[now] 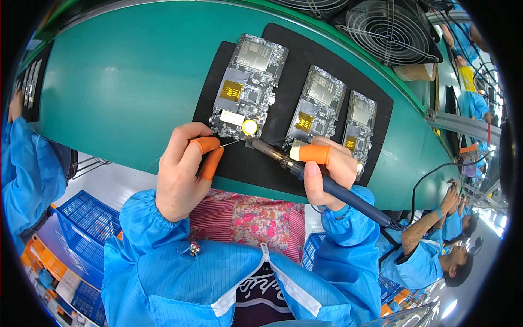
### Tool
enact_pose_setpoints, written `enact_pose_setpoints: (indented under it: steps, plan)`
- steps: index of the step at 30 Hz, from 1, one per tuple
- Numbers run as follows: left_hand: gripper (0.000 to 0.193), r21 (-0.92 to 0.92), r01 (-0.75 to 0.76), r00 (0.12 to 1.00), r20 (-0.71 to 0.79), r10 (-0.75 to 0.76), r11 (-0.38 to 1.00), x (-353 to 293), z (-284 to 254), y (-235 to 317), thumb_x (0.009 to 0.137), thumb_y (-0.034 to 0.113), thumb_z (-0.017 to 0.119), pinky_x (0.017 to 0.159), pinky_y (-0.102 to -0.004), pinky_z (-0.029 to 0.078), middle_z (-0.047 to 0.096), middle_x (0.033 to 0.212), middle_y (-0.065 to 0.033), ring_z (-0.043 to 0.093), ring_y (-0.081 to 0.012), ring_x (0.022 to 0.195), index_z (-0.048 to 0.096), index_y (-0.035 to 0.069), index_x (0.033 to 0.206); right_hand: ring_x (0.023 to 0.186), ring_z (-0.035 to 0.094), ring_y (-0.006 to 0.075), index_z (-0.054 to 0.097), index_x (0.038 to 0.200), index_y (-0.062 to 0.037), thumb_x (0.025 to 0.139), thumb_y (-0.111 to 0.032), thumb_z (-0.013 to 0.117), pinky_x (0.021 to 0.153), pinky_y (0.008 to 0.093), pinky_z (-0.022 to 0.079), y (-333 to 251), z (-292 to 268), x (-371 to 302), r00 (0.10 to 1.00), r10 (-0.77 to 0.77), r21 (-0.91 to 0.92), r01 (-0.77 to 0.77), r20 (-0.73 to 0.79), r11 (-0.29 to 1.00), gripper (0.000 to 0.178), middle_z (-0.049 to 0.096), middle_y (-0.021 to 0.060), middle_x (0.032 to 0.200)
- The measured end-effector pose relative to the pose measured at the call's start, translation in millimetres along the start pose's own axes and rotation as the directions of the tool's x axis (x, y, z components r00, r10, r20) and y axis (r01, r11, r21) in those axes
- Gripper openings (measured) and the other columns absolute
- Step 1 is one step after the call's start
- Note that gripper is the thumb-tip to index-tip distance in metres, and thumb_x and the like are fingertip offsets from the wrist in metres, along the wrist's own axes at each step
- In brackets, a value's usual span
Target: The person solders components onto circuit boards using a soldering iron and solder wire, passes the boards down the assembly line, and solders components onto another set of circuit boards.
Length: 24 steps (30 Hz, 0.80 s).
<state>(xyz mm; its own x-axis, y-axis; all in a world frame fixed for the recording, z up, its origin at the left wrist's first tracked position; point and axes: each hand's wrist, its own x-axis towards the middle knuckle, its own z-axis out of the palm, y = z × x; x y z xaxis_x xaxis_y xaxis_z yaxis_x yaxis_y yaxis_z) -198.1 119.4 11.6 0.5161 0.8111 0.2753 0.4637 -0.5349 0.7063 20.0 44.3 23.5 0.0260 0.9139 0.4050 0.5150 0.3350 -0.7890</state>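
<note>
My right hand (335, 169) is closed round the dark blue handle of a soldering iron (348, 199). Its tip touches or nearly touches the lower edge of the leftmost circuit board (253, 82), just below a round yellow-rimmed part (249, 127). Between thumb and fingers, my left hand (185, 163) pinches a thin solder wire (231, 143) whose end reaches toward the iron's tip. Orange finger cots cover some fingers on both hands. Two similar boards, a middle one (318, 103) and a right one (359, 122), lie on the black mat (289, 54), partly hidden by my right hand.
The mat rests on a green worktable (125, 71). A black fan (389, 32) with a wire guard stands at the far right, and the iron's cable (417, 185) loops off rightward. Blue crates (90, 215) sit at lower left. Co-workers in blue (419, 261) work on both sides.
</note>
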Motion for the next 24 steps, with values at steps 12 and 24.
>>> enact_pose_setpoints:
  steps: [12, 24]
  plan:
    - [0.018, 0.056, -0.067, 0.997, 0.05, 0.064, 0.996, 7, 10, 3, 0.067, -0.006, 0.069, 0.063, -0.0303, 0.047, 0.054, 0.091, -0.0097, 0.057, -0.0248, 0.077, 0.057, -0.001, 0.08, 0.045, 0.053, 0.0258, 0.058, 0.074, 0.0077, 0.072, -0.005, 0.057, 0.043, 0.0313, 0.043, 2, 0, 0, 1.0, -0.009, 0.016, 0.008, 0.014, 1.0, 0.012, 0.052, 0.0123, 0.055]
    - [0.018, 0.147, -0.137, 0.987, 0.105, 0.122, 0.98, 11, 5, 5, 0.064, -0.004, 0.069, 0.062, -0.0316, 0.047, 0.056, 0.087, -0.009, 0.057, -0.0249, 0.076, 0.059, -0.001, 0.078, 0.044, 0.051, 0.0247, 0.058, 0.074, 0.0071, 0.071, -0.003, 0.056, 0.041, 0.0307, 0.041, 2, -1, -2, 1.0, -0.024, 0.045, 0.024, -0.009, 0.999, 0.01, 0.051, 0.0115, 0.054]
